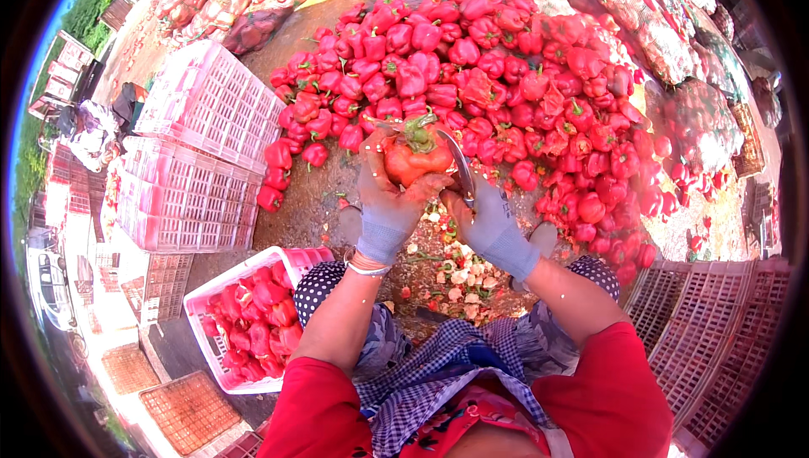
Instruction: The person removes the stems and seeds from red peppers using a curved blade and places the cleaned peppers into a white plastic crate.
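My left hand (388,205), in a grey glove with bare fingertips, is closed round a red bell pepper (410,163) whose green stem points up and away from me. In my right hand (489,218), gloved the same way, is a knife with a curved blade (460,163). Its blade lies along the right side of the pepper, close to the stem; its handle is hidden in my fist. Beyond both hands a big heap of red bell peppers (413,79) covers the ground. Cut cores and scraps (463,277) lie on the ground between my legs.
A pink crate (198,315) partly filled with red peppers stands by my left leg. Stacked pink crates (194,188) rise at the left, and more crates (699,315) stand at the right. Full mesh sacks (691,112) line the far side. Flat rusty-brown trays (190,412) lie at lower left.
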The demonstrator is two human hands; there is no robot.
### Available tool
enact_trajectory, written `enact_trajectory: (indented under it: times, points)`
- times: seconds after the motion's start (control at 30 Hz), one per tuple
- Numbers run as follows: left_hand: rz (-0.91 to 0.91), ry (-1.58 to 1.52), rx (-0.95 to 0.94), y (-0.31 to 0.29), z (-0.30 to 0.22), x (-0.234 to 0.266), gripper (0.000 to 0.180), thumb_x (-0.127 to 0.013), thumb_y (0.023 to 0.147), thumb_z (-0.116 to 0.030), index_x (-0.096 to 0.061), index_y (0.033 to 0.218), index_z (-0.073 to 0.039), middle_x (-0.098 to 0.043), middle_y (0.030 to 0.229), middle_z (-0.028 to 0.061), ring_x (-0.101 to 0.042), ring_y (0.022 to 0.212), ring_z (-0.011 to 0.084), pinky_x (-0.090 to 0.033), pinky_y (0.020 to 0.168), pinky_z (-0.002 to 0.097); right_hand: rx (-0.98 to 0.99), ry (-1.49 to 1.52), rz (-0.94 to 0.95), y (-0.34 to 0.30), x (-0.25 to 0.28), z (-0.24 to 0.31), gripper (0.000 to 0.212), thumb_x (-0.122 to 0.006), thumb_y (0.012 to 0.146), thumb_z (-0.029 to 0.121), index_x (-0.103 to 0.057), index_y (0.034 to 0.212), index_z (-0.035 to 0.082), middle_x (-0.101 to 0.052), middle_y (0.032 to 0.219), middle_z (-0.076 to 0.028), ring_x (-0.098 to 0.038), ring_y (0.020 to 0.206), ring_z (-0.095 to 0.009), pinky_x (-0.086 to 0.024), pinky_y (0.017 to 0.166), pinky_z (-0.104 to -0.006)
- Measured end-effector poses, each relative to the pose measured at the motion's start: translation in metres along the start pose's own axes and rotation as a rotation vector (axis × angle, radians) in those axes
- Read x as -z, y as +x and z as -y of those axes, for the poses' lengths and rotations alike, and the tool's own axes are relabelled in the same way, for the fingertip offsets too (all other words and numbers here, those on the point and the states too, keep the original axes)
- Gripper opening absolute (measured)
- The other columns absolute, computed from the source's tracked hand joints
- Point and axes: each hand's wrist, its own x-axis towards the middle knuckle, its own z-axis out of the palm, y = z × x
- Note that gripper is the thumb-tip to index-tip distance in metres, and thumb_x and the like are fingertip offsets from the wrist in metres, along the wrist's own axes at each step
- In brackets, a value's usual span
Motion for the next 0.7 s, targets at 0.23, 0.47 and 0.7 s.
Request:
enact_trajectory:
  times: [0.23, 0.47, 0.7]
  points:
    - [-0.071, -0.634, 0.355, 0.002, 0.0, -0.002, 0.075, -0.073, 0.079, 0.002, -0.027, 0.138, 0.0, -0.049, 0.125, 0.0107, -0.058, 0.107, 0.0185, -0.055, 0.087, 0.0328, 0.003, -0.034, 0.06, -0.002, -0.001, 0.001, 0.019, -0.058, 0.09, 0.011, -0.057, 0.101, -0.003, -0.065, 0.083, -0.019, -0.067, 0.073, -0.024, -0.05, 0.062, -0.0372]
    - [-0.069, -0.543, 0.186, 0.008, -0.011, -0.003, 0.052, -0.066, 0.088, -0.002, -0.035, 0.129, -0.01, -0.055, 0.114, 0.0071, -0.06, 0.103, 0.018, -0.056, 0.084, 0.0326, 0.069, -0.079, 0.011, -0.003, -0.007, -0.009, 0.02, -0.057, 0.091, 0.014, -0.056, 0.104, -0.001, -0.063, 0.076, -0.02, -0.065, 0.072, -0.037, -0.049, 0.063, -0.0439]
    - [-0.12, -0.869, 0.281, 0.012, -0.006, 0.0, 0.047, -0.062, 0.092, -0.005, -0.036, 0.13, -0.011, -0.053, 0.122, 0.0072, -0.059, 0.108, 0.0194, -0.052, 0.093, 0.0355, 0.031, -0.239, 0.078, -0.006, 0.0, -0.004, 0.021, -0.055, 0.09, 0.018, -0.053, 0.099, -0.002, -0.063, 0.081, -0.025, -0.063, 0.078, -0.042, -0.048, 0.067, -0.049]
